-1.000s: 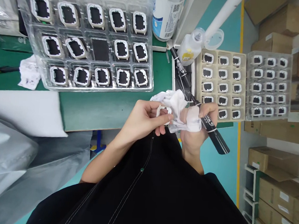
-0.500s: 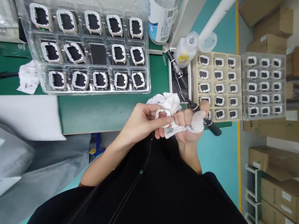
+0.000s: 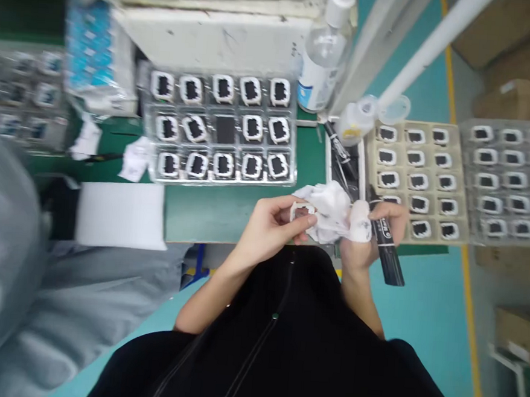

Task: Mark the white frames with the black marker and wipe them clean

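Observation:
My left hand (image 3: 274,228) pinches a small white frame (image 3: 302,209), a rounded square with an open middle like a watch case, between thumb and fingers. My right hand (image 3: 365,242) is closed round a thick black marker pen (image 3: 387,252), which slants down to the right. A crumpled white cloth (image 3: 330,210) hangs between both hands, and part of it wraps over my right thumb. The cloth's near end lies against the frame. Beyond my hands, a clear plastic tray (image 3: 221,182) carries similar white frames in its pockets; one pocket in its middle row shows only a black pad.
A beige tray (image 3: 457,182) and another clear tray (image 3: 466,237), both loaded with frames, sit to the right. A pump bottle (image 3: 319,75), a smaller white bottle (image 3: 355,121) and a box of pens (image 3: 363,169) stand behind my hands. White paper (image 3: 123,216) lies left.
The view has swung, showing more of the bench's left side. My right hand has drawn away from the frame, and the marker stands steeper. The left hand keeps its pinch on the frame.

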Demonstrator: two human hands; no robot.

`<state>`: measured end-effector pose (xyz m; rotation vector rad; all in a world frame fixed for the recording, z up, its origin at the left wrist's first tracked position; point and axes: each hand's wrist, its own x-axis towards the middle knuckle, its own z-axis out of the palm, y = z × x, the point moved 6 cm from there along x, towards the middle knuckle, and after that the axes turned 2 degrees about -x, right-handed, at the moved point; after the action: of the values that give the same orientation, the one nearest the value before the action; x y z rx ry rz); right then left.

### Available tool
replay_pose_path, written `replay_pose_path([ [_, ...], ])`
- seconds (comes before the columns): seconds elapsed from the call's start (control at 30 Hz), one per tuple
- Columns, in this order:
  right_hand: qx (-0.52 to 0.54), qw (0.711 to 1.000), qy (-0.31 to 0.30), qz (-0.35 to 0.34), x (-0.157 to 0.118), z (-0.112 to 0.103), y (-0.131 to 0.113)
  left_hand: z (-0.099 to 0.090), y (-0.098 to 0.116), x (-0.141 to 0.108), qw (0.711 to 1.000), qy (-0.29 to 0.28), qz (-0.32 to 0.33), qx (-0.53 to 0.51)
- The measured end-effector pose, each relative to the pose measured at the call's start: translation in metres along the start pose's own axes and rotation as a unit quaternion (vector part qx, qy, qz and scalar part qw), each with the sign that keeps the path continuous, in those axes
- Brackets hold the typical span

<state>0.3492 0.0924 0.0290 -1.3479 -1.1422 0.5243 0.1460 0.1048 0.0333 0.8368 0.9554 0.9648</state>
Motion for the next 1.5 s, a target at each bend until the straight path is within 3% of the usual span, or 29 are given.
replay_pose_path([
  [0.07, -0.120, 0.983, 0.075, -0.113, 0.001, -0.006, -0.001, -0.020, 0.009, 0.005, 0.998, 0.038, 0.049, 0.025],
  [0.17, -0.203, 0.957, -0.022, -0.206, 0.001, 0.013, 0.012, -0.064, 0.030, 0.015, 0.980, 0.128, 0.113, 0.106],
  [0.23, -0.241, 0.934, -0.045, -0.260, -0.004, 0.021, 0.017, -0.099, 0.048, 0.022, 0.944, 0.221, 0.153, 0.191],
  [0.33, -0.317, 0.900, -0.027, -0.299, -0.012, 0.028, 0.018, -0.141, 0.077, 0.038, 0.856, 0.340, 0.195, 0.337],
  [0.47, -0.340, 0.880, 0.054, -0.326, -0.020, 0.023, 0.012, -0.163, 0.096, 0.073, 0.801, 0.368, 0.174, 0.439],
  [0.53, -0.332, 0.880, 0.076, -0.330, -0.021, 0.017, 0.011, -0.162, 0.100, 0.085, 0.781, 0.362, 0.163, 0.483],
  [0.6, -0.333, 0.883, 0.054, -0.326, -0.021, 0.015, 0.011, -0.156, 0.101, 0.091, 0.760, 0.349, 0.157, 0.525],
  [0.83, -0.272, 0.904, -0.135, -0.301, -0.020, 0.025, 0.005, -0.144, 0.099, 0.075, 0.682, 0.361, 0.138, 0.621],
  [0.9, -0.241, 0.910, -0.187, -0.280, -0.022, 0.025, 0.000, -0.141, 0.100, 0.071, 0.669, 0.370, 0.142, 0.628],
  [0.97, -0.203, 0.918, -0.217, -0.262, -0.025, 0.020, -0.005, -0.132, 0.101, 0.073, 0.667, 0.340, 0.162, 0.643],
  [1.03, -0.161, 0.931, -0.206, -0.257, -0.028, 0.009, -0.009, -0.118, 0.100, 0.082, 0.672, 0.268, 0.176, 0.667],
  [1.13, -0.111, 0.954, -0.117, -0.253, -0.032, -0.012, -0.014, -0.103, 0.095, 0.098, 0.683, 0.184, 0.156, 0.689],
  [1.23, -0.070, 0.968, -0.015, -0.243, -0.037, -0.026, -0.018, -0.099, 0.095, 0.107, 0.692, 0.174, 0.138, 0.687],
  [1.3, -0.024, 0.973, 0.019, -0.231, -0.041, -0.027, -0.020, -0.099, 0.095, 0.110, 0.693, 0.175, 0.133, 0.686],
  [1.37, 0.030, 0.979, 0.010, -0.203, -0.043, -0.018, -0.020, -0.101, 0.094, 0.110, 0.693, 0.185, 0.122, 0.686],
  [1.5, 0.030, 0.977, -0.108, -0.182, -0.044, 0.020, -0.018, -0.101, 0.091, 0.104, 0.687, 0.221, 0.105, 0.685],
])
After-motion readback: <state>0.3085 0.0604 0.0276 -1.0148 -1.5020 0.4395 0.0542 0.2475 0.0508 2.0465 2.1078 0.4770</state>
